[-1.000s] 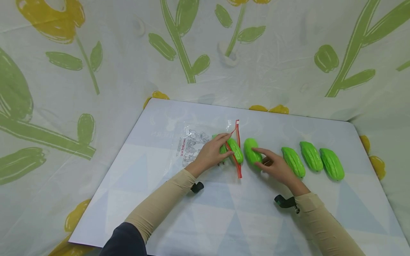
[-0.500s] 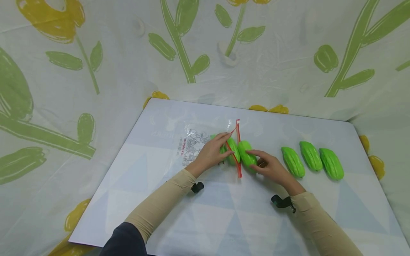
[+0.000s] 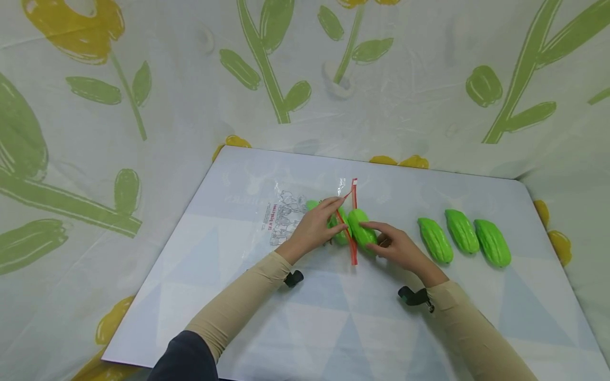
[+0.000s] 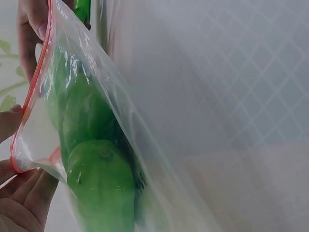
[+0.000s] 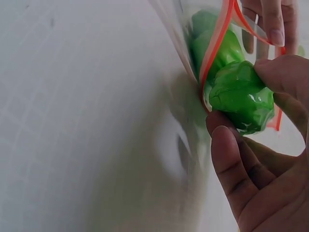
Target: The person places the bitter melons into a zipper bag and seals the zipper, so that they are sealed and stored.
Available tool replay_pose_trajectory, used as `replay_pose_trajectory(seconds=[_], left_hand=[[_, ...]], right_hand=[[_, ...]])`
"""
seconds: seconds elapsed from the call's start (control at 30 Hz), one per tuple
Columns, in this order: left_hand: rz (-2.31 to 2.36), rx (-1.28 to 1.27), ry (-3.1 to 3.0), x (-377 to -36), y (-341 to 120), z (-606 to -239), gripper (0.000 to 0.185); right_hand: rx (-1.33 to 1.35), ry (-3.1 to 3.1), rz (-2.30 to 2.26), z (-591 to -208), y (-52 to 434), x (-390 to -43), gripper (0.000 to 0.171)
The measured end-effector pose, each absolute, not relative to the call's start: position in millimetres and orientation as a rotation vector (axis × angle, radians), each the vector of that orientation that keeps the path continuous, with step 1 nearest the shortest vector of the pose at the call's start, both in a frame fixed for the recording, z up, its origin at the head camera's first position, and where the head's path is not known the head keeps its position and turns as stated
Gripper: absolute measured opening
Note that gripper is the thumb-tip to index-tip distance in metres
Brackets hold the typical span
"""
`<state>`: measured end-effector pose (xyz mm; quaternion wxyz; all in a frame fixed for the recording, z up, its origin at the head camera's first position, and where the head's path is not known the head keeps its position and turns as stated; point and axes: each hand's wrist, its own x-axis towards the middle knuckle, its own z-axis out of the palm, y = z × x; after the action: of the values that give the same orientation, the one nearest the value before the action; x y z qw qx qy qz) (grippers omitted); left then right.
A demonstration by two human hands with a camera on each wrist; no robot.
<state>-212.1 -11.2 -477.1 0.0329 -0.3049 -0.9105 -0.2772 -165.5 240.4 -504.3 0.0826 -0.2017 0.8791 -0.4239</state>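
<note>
A clear zip bag (image 3: pixel 286 211) with a red rim lies on the table (image 3: pixel 305 317), holding two green toy gourds (image 4: pixel 91 121). My left hand (image 3: pixel 329 221) pinches the red rim (image 3: pixel 351 248) and holds the mouth apart. My right hand (image 3: pixel 387 242) grips another green gourd (image 3: pixel 360 231) between thumb and fingers. It holds that gourd's end right at the bag's mouth. In the right wrist view the gourd (image 5: pixel 239 94) touches the red rim (image 5: pixel 217 48), with the left hand's fingers (image 5: pixel 270 24) behind it.
Three more green gourds (image 3: pixel 461 231) lie side by side on the right of the table. A flower-print cloth (image 3: pixel 143 106) hangs all round the table's far and side edges. The table's near edge runs across the bottom left.
My right hand has slid its gourd leftward up to the bag's mouth. The gourds inside have shifted a little further left. The left hand keeps its hold on the rim.
</note>
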Motion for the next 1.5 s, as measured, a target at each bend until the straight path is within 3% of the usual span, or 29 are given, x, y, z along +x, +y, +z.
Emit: replay_pose_trajectory(seconds=[1.17,1.5], left_hand=[[-0.833,-0.960,-2.794,-211.7,-10.2,-477.7,0.070],[-0.843,-0.965,-2.799,-210.9,-10.1,-476.4,0.070]], right_hand=[[-0.429,2.588,-1.265,-506.7,221.3,-184.9,0.054],[-0.445,2.531,-1.349,-505.8,218.8,-184.3,0.045]])
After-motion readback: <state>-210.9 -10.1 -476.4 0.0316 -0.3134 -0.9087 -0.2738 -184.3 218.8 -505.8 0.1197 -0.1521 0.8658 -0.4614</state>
